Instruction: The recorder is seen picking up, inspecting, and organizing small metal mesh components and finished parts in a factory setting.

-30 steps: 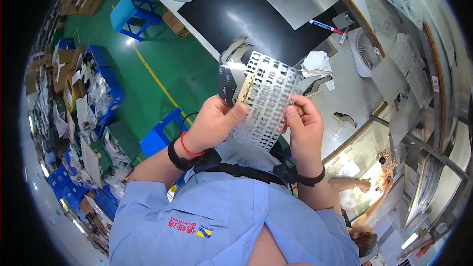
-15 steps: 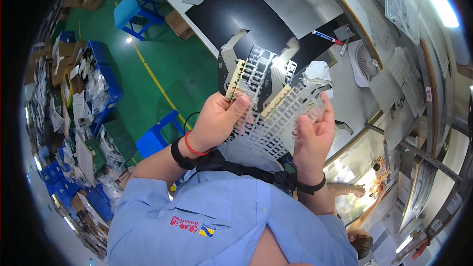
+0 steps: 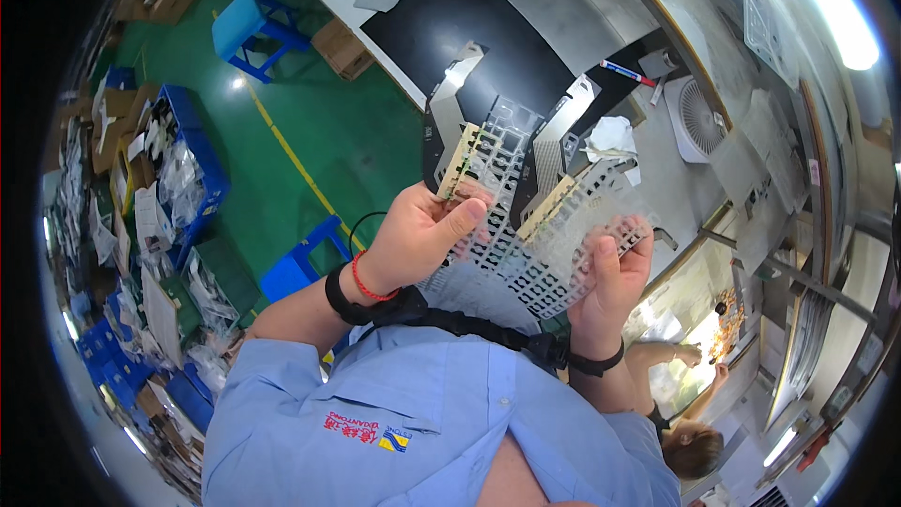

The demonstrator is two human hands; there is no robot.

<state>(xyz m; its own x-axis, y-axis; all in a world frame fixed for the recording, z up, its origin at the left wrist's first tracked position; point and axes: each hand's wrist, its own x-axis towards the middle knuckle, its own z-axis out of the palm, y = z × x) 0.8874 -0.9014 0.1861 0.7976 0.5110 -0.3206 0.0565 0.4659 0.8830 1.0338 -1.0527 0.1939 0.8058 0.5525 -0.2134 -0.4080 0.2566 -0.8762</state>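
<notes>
Two translucent, keyboard-patterned sheets dotted in black, the left-hand sheet (image 3: 507, 131) and the right-hand sheet (image 3: 554, 268), are held up before a worker in a blue shirt (image 3: 375, 399), each edged with a cream strip and trailing dark-and-silver film toward 12 o'clock. At 9 o'clock, the left hand (image 3: 418, 230) is clamped on the left-hand sheet beside its strip, thumb on top; at 4 o'clock, the right hand (image 3: 610, 272) pinches the right-hand sheet at its outer edge, well away from that sheet's strip. The sheets span the space between the hands; whether they are joined cannot be told. Beyond lies a grey worktop (image 3: 668, 195), with a black mat (image 3: 450, 23) toward 11 o'clock, a crumpled white cloth (image 3: 610, 138) and a marker (image 3: 627, 73) near 1, and a white fan (image 3: 696, 113) at 2. A green floor (image 3: 366, 155) with a yellow line stretches left, a blue stool (image 3: 239, 23) at 10 o'clock and a loaded blue bin (image 3: 208, 155) between 9 and 10. Near 5 o'clock, another person (image 3: 693, 451) works at a brightly lit surface (image 3: 671, 380).
</notes>
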